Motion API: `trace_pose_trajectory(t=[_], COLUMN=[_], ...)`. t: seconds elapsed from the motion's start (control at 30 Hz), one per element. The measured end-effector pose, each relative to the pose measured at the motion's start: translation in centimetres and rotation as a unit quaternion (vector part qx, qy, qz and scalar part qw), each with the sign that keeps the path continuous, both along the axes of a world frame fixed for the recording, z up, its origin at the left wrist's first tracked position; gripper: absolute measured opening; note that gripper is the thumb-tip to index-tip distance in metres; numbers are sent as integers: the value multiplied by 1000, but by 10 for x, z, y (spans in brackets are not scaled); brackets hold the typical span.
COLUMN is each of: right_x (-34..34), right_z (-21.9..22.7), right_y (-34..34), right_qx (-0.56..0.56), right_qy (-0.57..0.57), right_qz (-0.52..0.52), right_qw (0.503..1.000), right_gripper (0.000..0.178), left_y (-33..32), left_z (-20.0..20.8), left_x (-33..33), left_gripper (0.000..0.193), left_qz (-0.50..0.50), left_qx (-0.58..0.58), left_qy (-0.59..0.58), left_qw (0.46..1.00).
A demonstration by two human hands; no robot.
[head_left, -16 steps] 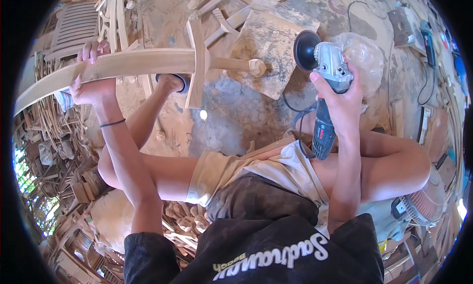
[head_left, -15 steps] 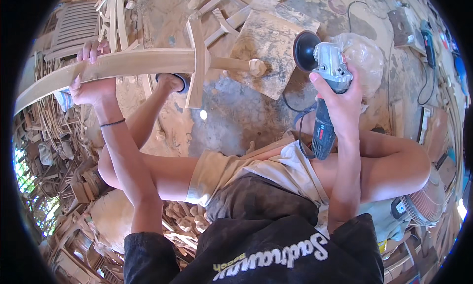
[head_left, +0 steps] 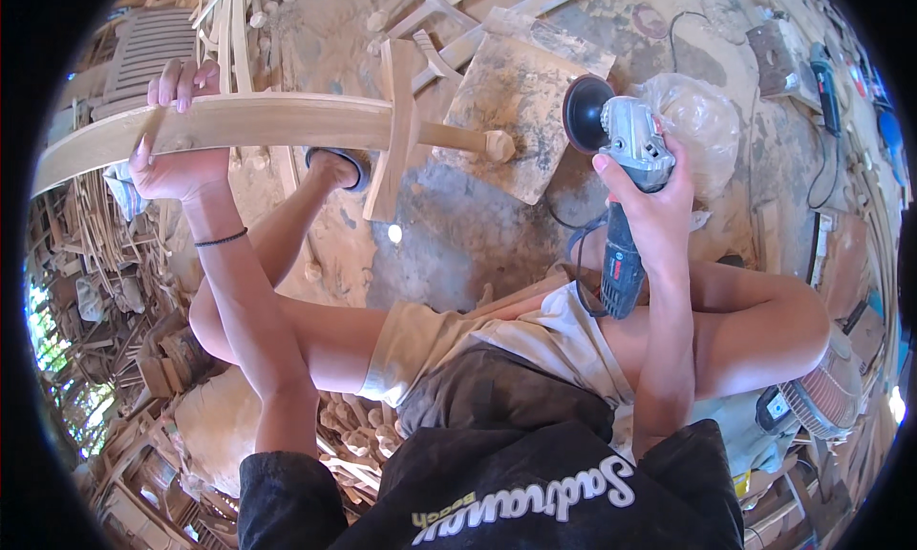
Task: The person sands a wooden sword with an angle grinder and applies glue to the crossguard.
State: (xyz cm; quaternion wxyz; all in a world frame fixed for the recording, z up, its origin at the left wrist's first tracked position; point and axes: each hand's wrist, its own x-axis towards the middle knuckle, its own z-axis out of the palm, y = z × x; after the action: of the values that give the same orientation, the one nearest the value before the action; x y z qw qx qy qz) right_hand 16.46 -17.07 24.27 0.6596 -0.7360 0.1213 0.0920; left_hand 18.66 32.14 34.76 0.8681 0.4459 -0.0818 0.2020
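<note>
Head view: the sword [head_left: 296, 122], pommel [head_left: 500, 146] over the board [head_left: 535, 82], has tilted slightly; the left hand [head_left: 180, 173] keeps its grip closed round the blade [head_left: 258, 125]. The right hand [head_left: 661, 206] wraps the grinder [head_left: 638, 149], disc [head_left: 583, 114] clear of the sword: no grinding contact.

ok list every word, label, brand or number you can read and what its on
I'm leaving wording and brands uncopied, only where they stand:
Black shirt: large white lettering, smaller yellow lettering beside it.
Angle grinder in the right hand: small lettering on its dark body.
Fan: small light label, too small to read.
Wooden sword: none visible.
</note>
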Motion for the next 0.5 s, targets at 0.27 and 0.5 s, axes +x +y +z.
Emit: trace_pose_trajectory(t=[0.27,0.5], right_x=[0,4], right_z=[0,4], right_y=[-4,-4], right_qx=[-7,45], right_qy=[1,10], right_qz=[-4,-37], right_qw=[1000,998], right_gripper=[76,72], left_y=[-28,-69], left_z=[17,40], left_x=[13,8], left_gripper=[53,41], left_qz=[-32,-27], left_qx=[4,61], left_qy=[-19,62], left_qw=[999,996])
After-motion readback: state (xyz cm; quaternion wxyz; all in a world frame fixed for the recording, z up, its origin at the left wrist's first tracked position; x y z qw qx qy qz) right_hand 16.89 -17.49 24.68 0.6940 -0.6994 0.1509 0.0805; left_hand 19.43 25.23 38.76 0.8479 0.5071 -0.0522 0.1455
